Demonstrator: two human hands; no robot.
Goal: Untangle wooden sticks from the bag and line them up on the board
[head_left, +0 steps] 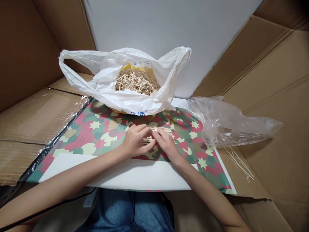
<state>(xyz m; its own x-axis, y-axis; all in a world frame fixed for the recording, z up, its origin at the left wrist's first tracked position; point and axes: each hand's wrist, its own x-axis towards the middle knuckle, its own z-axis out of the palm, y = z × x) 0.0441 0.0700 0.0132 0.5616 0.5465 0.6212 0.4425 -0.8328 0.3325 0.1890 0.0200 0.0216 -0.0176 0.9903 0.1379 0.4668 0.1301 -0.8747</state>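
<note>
Fingertips close together now: the left hand [138,140] curls in, the right hand [167,145] angles across, both over thin sticks [168,130] lying on the camouflage-patterned cover [114,133]! Whether either pinches one, I can't tell. Beyond them, an open white bag [147,103] holds pale, slender pieces [137,82].

The bare left hand [137,139] and bare right hand [167,142] partly hide the thin, pale sticks [169,130], anything between their fingertips is too small to tell, and the bottom edge crops the blue denim trousers [116,209].
</note>
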